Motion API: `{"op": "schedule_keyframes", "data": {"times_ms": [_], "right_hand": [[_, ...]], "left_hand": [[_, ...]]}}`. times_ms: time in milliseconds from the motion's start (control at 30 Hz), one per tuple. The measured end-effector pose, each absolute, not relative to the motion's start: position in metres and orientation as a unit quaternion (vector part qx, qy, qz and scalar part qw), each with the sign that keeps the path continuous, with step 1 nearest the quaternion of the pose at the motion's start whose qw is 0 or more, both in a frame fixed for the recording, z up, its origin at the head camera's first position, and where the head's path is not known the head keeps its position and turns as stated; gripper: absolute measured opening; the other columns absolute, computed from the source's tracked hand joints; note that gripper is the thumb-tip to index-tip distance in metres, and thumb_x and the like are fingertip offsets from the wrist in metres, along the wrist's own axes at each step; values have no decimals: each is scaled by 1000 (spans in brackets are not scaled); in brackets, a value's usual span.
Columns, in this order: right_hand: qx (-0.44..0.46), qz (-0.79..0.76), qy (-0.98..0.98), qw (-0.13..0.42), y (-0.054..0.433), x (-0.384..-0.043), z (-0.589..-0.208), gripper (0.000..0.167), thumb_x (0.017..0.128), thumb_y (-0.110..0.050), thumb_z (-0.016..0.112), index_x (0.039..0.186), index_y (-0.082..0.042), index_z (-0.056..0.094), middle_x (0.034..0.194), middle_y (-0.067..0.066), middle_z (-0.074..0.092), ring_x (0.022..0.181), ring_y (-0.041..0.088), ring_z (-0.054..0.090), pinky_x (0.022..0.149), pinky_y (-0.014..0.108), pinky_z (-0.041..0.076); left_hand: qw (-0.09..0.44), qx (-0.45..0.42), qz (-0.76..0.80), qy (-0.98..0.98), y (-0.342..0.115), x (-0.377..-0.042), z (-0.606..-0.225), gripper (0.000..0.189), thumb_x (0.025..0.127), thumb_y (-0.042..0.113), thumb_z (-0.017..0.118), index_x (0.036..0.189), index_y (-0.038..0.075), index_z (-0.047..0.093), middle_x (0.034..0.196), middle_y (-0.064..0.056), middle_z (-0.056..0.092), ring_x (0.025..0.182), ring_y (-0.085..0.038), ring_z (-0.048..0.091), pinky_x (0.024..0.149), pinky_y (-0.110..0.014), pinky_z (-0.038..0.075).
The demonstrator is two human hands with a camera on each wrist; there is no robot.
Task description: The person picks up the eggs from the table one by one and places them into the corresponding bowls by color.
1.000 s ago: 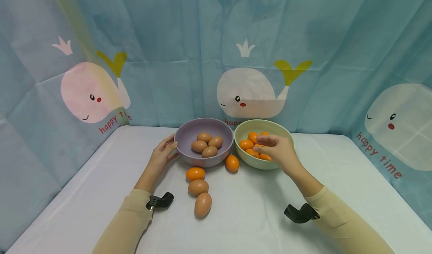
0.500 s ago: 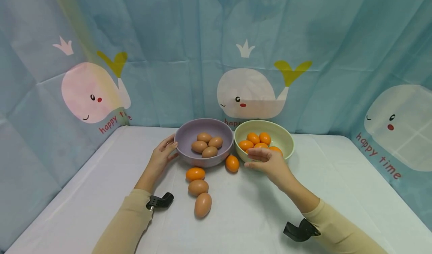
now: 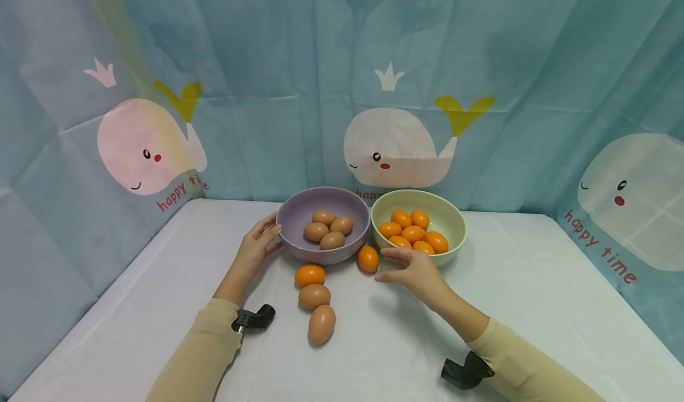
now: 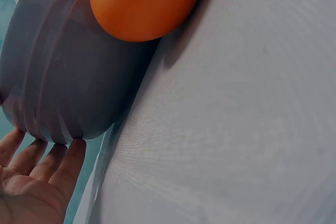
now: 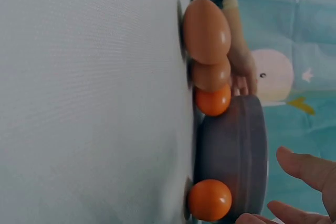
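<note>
My left hand (image 3: 255, 249) touches the outer left side of a purple bowl (image 3: 291, 212); in the left wrist view its extended fingertips (image 4: 73, 148) rest against the bowl's wall. Several brown eggs (image 3: 332, 240) lie inside that bowl. My right hand (image 3: 419, 276) holds nothing, its thumb and fingers spread apart just right of a smooth orange egg (image 3: 367, 259). This orange egg lies on the table in front of the gap between the bowls. Behind the hand, a pale green bowl (image 3: 453, 227) contains several orange eggs (image 3: 413, 234).
On the white-covered table (image 3: 395, 354), another orange egg (image 3: 309, 275) and two brown eggs (image 3: 314, 297) form a row in front of the purple bowl. A blue curtain (image 3: 267, 123) printed with whales hangs behind the table and along its sides.
My right hand has moved from over the green bowl toward me and left, down beside the loose orange egg. The orange eggs in the bowl are now uncovered. My left hand stays put.
</note>
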State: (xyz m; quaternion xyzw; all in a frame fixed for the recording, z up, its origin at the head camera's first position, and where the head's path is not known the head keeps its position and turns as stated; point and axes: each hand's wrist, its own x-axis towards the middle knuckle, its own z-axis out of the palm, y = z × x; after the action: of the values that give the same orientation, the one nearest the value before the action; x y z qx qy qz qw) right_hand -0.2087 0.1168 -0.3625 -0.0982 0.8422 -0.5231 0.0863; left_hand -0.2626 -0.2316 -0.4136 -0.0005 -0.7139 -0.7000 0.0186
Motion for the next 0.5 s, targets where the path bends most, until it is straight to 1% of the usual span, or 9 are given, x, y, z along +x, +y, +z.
{"op": "schedule_keyframes", "data": {"times_ms": [100, 233, 367, 500], "right_hand": [[-92, -510, 851, 84, 113, -210, -367, 57, 80, -18, 84, 131, -1, 64, 134, 14, 65, 114, 30, 66, 98, 39, 56], [-88, -512, 851, 84, 110, -212, -373, 57, 79, -16, 84, 130, 0, 64, 133, 15, 65, 120, 32, 64, 101, 43, 54], [-90, -514, 848, 90, 107, -214, -377, 62, 79, -14, 84, 133, 4, 59, 136, 19, 62, 126, 34, 60, 105, 45, 51], [-99, -497, 856, 100, 103, -217, -381, 70, 79, -15, 84, 138, 7, 53, 140, 21, 58, 131, 35, 56, 109, 46, 47]], "left_hand": [[19, 1, -701, -713, -232, -263, -414, 58, 105, 26, 50, 157, 11, 28, 164, -7, 30, 147, -25, 36, 117, -48, 38], [20, 1, -703, -711, -232, -263, -415, 58, 105, 26, 50, 157, 11, 29, 163, -7, 31, 147, -23, 35, 117, -48, 38], [21, -2, -703, -711, -232, -263, -415, 57, 105, 25, 50, 157, 11, 29, 163, -7, 31, 146, -24, 37, 117, -48, 38], [22, -4, -703, -711, -232, -263, -415, 57, 106, 24, 49, 157, 11, 29, 164, -7, 30, 147, -25, 36, 116, -48, 38]]}}
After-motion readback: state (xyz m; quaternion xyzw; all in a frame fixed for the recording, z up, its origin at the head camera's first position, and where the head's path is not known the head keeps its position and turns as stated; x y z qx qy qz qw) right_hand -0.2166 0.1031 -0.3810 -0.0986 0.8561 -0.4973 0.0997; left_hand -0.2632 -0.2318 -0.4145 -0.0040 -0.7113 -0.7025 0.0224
